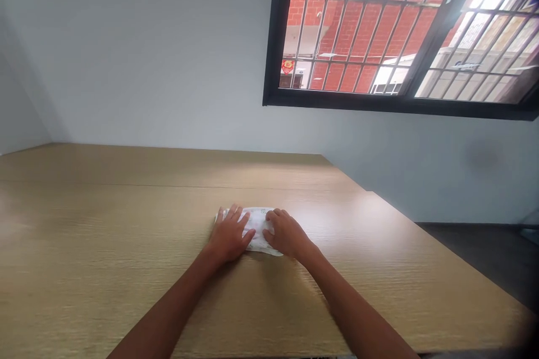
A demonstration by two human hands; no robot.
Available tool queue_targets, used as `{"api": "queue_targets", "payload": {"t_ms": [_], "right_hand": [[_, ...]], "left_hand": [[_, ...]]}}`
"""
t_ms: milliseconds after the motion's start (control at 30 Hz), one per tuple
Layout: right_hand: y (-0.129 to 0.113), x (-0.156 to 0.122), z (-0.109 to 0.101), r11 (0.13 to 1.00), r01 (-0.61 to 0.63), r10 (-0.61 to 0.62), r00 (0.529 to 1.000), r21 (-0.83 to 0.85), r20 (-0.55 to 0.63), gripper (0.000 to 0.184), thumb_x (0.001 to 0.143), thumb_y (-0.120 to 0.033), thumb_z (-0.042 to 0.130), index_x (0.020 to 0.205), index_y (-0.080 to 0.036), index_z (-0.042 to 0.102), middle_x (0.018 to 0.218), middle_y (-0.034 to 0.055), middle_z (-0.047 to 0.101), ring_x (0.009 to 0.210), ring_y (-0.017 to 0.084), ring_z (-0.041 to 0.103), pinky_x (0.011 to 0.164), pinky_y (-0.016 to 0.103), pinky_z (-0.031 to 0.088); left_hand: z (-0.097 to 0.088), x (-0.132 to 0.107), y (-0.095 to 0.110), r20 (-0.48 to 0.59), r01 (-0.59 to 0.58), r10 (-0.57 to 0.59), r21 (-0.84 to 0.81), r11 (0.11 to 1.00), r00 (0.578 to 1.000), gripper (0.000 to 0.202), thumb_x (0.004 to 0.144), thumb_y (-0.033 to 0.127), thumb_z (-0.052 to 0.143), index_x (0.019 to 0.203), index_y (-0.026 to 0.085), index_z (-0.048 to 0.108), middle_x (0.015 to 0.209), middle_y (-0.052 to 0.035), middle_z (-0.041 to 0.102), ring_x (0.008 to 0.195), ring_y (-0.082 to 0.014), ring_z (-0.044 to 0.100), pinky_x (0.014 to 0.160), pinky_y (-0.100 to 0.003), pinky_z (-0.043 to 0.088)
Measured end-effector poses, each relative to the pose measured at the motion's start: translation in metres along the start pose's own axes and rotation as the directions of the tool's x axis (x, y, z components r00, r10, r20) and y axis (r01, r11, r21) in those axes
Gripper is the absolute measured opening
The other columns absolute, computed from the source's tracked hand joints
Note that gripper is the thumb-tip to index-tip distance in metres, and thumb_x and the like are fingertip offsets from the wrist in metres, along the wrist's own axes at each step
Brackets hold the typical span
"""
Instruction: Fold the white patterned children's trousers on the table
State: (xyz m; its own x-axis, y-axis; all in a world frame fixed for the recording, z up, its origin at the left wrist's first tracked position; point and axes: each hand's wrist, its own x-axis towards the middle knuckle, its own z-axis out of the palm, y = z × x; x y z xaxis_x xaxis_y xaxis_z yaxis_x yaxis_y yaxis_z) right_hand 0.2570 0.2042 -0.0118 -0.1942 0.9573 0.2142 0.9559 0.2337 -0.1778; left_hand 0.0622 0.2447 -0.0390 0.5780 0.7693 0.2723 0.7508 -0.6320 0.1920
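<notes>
A small white folded cloth or packet (256,230) with a faint print lies on the wooden table (105,235), near its middle. My left hand (229,235) rests flat on the cloth's left part, fingers stretched out and spread. My right hand (286,233) lies on its right part with the fingers curled down onto the cloth; whether they pinch it I cannot make out. Both forearms reach in from the lower edge of the view. Much of the cloth is hidden under the two hands.
The table meets a pale wall at the back and left. Its right edge (442,252) runs diagonally, with dark floor (484,252) beyond. A black-framed barred window (379,95) sits high on the right, showing a red brick wall outside.
</notes>
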Motion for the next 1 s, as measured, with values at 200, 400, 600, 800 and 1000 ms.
{"api": "queue_targets", "payload": {"t_ms": [200, 400, 600, 800, 1000], "right_hand": [[-0.010, 0.004, 0.000, 0.987, 0.008, 0.004, 0.997, 0.158, -0.075, 0.023, 0.083, -0.012, 0.057, 0.105, -0.015, 0.064, 0.109, 0.0130, 0.067, 0.103, 0.027, 0.060, 0.092, 0.040, 0.045], [-0.044, 0.010, 0.012, 0.838, 0.184, -0.154, 0.983, 0.513, -0.100, 0.021, 0.100, -0.035, 0.045, 0.111, -0.023, 0.058, 0.115, 0.0068, 0.065, 0.106, 0.021, 0.060, 0.092, 0.036, 0.048], [-0.040, 0.015, 0.022, 0.908, 0.051, -0.120, 0.983, 0.417, 0.140, 0.060, 0.101, -0.058, 0.037, 0.147, -0.019, 0.041, 0.158, 0.0139, 0.035, 0.150, 0.029, 0.024, 0.120, 0.047, 0.022], [-0.017, 0.012, 0.021, 0.975, 0.008, -0.054, 0.978, 0.220, 0.203, 0.075, 0.100, -0.064, 0.026, 0.155, -0.014, 0.030, 0.162, 0.0155, 0.027, 0.152, 0.027, 0.017, 0.122, 0.050, 0.013], [0.005, 0.001, 0.016, 0.997, -0.049, 0.036, 0.978, 0.061, 0.204, 0.080, 0.098, -0.063, 0.032, 0.156, -0.009, 0.027, 0.163, 0.0146, 0.020, 0.153, 0.029, 0.013, 0.121, 0.051, 0.012]], "left_hand": [[0.005, -0.006, 0.015, 0.092, 0.100, -0.099, -0.001, 0.995, 0.991, 0.072, 0.098, 0.060, 0.035, 0.148, 0.008, 0.041, 0.153, -0.0256, 0.036, 0.146, -0.0383, 0.025, 0.118, -0.064, 0.010], [0.023, -0.003, 0.027, 0.091, -0.038, 0.045, -0.076, 0.996, 0.995, 0.066, 0.086, 0.039, 0.058, 0.148, 0.023, 0.045, 0.157, -0.0153, 0.034, 0.148, -0.0459, 0.014, 0.117, -0.068, -0.006], [0.022, -0.003, 0.030, 0.146, -0.047, 0.039, 0.045, 0.998, 0.988, 0.071, 0.089, 0.046, 0.054, 0.155, 0.032, 0.033, 0.162, -0.0098, 0.024, 0.149, -0.0438, 0.011, 0.115, -0.071, -0.007], [0.004, -0.005, 0.033, 0.181, 0.053, -0.044, -0.046, 0.998, 0.983, 0.082, 0.089, 0.058, 0.048, 0.157, 0.016, 0.027, 0.162, -0.0159, 0.020, 0.150, -0.0407, 0.011, 0.117, -0.068, 0.000], [-0.005, -0.008, 0.021, 0.213, 0.099, -0.075, -0.102, 0.990, 0.974, 0.102, 0.083, 0.078, 0.044, 0.155, 0.007, 0.029, 0.159, -0.0220, 0.024, 0.150, -0.0390, 0.010, 0.118, -0.065, 0.006]]}}
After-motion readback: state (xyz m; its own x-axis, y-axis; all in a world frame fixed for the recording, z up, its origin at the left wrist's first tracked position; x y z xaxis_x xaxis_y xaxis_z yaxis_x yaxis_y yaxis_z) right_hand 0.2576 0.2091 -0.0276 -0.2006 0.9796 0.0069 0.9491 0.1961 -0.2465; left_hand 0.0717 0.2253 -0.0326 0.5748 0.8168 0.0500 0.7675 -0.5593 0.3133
